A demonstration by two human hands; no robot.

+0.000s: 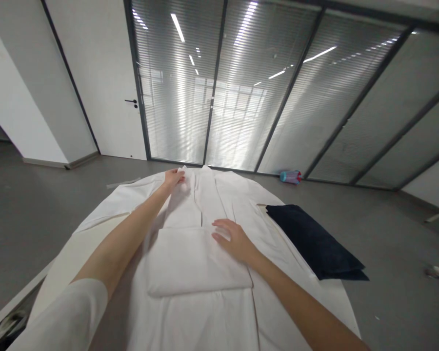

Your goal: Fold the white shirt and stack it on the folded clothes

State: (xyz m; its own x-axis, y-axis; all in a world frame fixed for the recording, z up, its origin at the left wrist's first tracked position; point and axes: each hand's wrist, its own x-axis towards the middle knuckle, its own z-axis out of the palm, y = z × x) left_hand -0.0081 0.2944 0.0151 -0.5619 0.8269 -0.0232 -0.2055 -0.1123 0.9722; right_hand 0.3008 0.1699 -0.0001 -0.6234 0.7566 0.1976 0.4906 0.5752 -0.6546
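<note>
Atop the cream rounded table (71, 258) lay a white cloth garment (243, 195), pinched near its far edge by the left hand (173, 177). The right hand (234, 239) rested, unclenched, on a folded white fabric panel (190, 263).

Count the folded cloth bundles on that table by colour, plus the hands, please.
White rectangular folded cloth bundle: 1 (may join the white fabric underneath; I can't tell)
Dark navy folded cloth bundle: 1
Bare hands (left hand, right hand): 2
Total: 4
</note>
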